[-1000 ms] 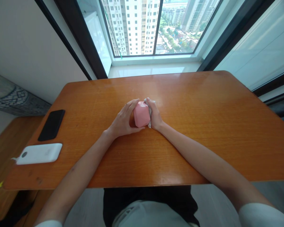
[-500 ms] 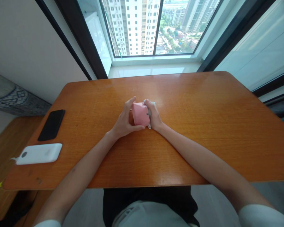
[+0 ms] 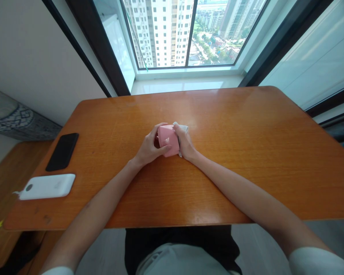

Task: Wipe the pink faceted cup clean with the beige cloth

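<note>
A small pink box-like object (image 3: 169, 138) is held over the middle of the table; its exact kind I cannot make out. My left hand (image 3: 150, 147) grips it from the left, thumb across the near face and fingers around the far side. On the right, my right hand (image 3: 186, 145) is closed on a crumpled white cloth or tissue (image 3: 184, 128), pressed against the pink object's right side. Most of the white piece is hidden under the right hand's fingers.
The brown wooden table (image 3: 246, 152) spans the view. At its left side lie a black phone (image 3: 62, 151) and a white power-bank-like device (image 3: 47, 186) with a cable at its left end. A window (image 3: 186, 34) stands behind the table's far edge.
My left hand's fingers have closed in on the pink object, and the thumb now lies over its near face. The object has turned and shifted slightly left.
</note>
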### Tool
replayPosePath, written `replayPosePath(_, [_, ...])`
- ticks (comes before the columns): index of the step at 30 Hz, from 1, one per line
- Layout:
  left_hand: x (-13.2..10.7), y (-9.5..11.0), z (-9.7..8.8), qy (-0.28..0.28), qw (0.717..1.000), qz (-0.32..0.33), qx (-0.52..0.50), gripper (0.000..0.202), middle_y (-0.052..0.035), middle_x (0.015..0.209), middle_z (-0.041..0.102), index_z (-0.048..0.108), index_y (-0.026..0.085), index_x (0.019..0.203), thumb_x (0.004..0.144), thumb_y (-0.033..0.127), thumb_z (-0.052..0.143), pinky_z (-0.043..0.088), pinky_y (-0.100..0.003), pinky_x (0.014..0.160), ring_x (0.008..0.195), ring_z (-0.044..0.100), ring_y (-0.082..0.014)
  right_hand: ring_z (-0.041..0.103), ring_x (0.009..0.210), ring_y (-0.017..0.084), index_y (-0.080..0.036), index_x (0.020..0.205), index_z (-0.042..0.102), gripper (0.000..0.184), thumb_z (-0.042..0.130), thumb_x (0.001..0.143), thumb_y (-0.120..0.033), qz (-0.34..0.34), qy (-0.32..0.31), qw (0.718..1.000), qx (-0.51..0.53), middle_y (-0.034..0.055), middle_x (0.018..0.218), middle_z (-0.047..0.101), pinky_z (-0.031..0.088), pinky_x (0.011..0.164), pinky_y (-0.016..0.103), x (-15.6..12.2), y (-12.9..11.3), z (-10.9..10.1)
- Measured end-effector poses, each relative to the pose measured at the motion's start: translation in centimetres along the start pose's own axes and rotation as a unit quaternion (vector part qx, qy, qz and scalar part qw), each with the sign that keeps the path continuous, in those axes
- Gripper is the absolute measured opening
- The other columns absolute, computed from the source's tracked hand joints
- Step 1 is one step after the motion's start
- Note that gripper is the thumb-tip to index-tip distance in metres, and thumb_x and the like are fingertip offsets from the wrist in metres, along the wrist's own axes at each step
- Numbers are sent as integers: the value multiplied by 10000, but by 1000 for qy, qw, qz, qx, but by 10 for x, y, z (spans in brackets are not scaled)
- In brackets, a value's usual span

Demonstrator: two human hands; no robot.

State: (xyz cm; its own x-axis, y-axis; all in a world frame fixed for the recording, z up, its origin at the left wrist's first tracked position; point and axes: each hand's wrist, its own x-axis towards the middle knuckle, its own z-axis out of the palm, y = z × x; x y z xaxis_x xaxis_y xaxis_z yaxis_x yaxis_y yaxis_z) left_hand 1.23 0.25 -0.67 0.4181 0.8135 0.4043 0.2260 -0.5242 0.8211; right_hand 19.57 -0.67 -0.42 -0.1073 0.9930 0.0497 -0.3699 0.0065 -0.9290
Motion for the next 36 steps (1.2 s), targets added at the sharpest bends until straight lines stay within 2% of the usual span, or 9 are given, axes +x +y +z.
replayPosePath(3, [-2, -10, -2, 7, 999, 45, 21, 1118, -193, 1612, 656, 433, 270, 1734, 870, 841, 852, 643, -518, 1124, 1331, 746, -361, 498, 625, 138, -241, 775, 642, 616, 767, 907, -830, -25, 25, 999, -1, -27, 693, 588, 394, 589, 303, -1, -4, 2])
replayPosePath(6, [-3, -12, -7, 2, 987, 125, 102, 1340, -212, 1813, 445, 322, 329, 1799, 740, 874, 936, 518, -639, 1315, 1624, 542, -455, 484, 610, 130, -237, 770, 642, 613, 772, 905, -821, -23, 36, 999, 19, -27, 688, 586, 377, 572, 294, 2, -7, 3])
replayPosePath(8, [-3, -10, -10, -17, 974, 154, 167, 1354, -207, 1835, 411, 324, 341, 1801, 721, 824, 983, 457, -666, 1370, 1684, 471, -470, 486, 614, 129, -240, 786, 642, 617, 765, 898, -834, -11, 39, 998, 41, -26, 703, 597, 389, 580, 291, 5, -7, 3])
replayPosePath(13, [-1, 3, -9, 13, 970, 162, 182, 1139, -181, 1685, 590, 485, 304, 1702, 773, 699, 1013, 519, -602, 1332, 1572, 605, -421, 477, 651, 137, -242, 780, 637, 628, 728, 921, -847, -33, 39, 998, 28, -19, 723, 585, 402, 615, 297, 6, -3, -1])
replayPosePath(19, [1, -1, -2, -2, 1000, 24, 6, 968, -154, 1430, 754, 569, 216, 1598, 883, 803, 853, 676, -433, 982, 1120, 790, -290, 518, 689, 155, -249, 797, 645, 607, 751, 917, -835, -56, 25, 997, -51, -22, 727, 563, 438, 650, 306, -4, -4, 1])
replayPosePath(22, [0, -10, -2, 0, 999, 43, -1, 1040, -190, 1562, 677, 488, 237, 1681, 894, 820, 841, 648, -492, 1105, 1283, 755, -337, 485, 650, 143, -248, 763, 616, 639, 732, 917, -857, -41, 25, 998, -34, -29, 695, 536, 403, 611, 300, -4, -6, 3])
replayPosePath(27, [-2, -12, -8, -9, 978, 160, 131, 1338, -195, 1821, 422, 341, 352, 1789, 717, 842, 973, 463, -661, 1361, 1658, 494, -463, 465, 638, 134, -244, 753, 615, 644, 755, 898, -856, -33, 42, 999, 8, -27, 699, 558, 384, 598, 301, 1, -9, 4])
replayPosePath(32, [0, 3, -10, 2, 971, 164, 175, 1136, -179, 1681, 589, 489, 312, 1698, 768, 699, 1015, 522, -600, 1321, 1566, 604, -418, 463, 656, 146, -256, 740, 586, 650, 738, 906, -865, -34, 44, 998, 8, -28, 698, 538, 399, 614, 309, 2, -8, 3])
replayPosePath(36, [2, 7, -5, 21, 994, 68, 77, 1011, -155, 1496, 732, 591, 248, 1585, 793, 769, 944, 633, -485, 1133, 1298, 759, -345, 495, 685, 153, -250, 790, 654, 605, 764, 915, -831, -68, 43, 996, -38, -16, 748, 585, 427, 636, 311, -3, -7, 2])
